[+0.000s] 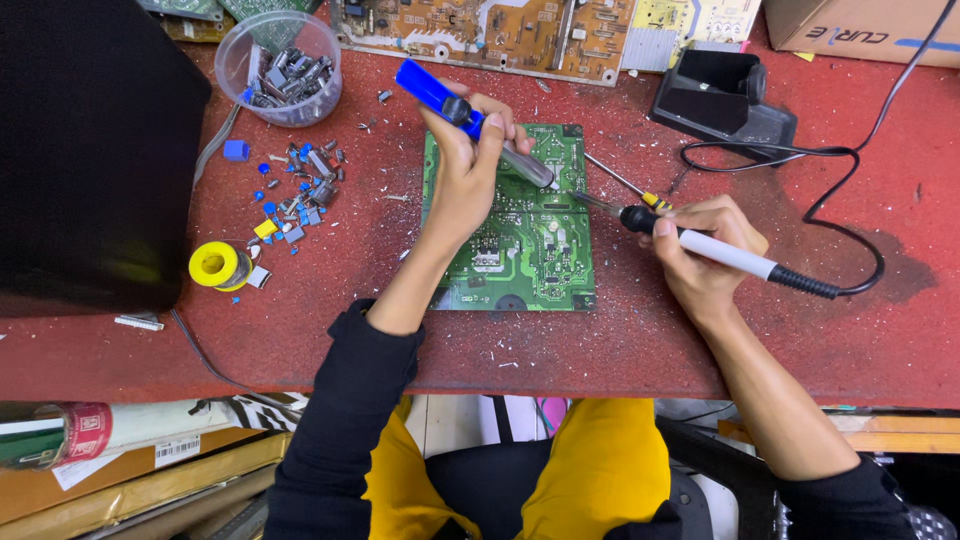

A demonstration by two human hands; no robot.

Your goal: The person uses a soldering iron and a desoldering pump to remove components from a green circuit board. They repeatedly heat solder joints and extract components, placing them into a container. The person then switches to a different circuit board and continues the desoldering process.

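A green circuit board (530, 250) lies flat on the red workbench (700, 340). My left hand (468, 165) grips a blue-handled desoldering pump (440, 98), its metal barrel slanting down onto the board's upper right part. My right hand (705, 250) holds a soldering iron (725, 253) with a white and black handle. The iron's tip rests at the board's right edge, close to the pump's nozzle. A thin screwdriver (625, 185) with a yellow handle lies just above my right hand.
A clear plastic cup (280, 65) of parts stands at the back left, loose blue and grey components (295, 195) below it. A yellow solder spool (215, 265) sits left. A black iron stand (720, 95), more boards (480, 30) and a black cord (850, 200) lie behind.
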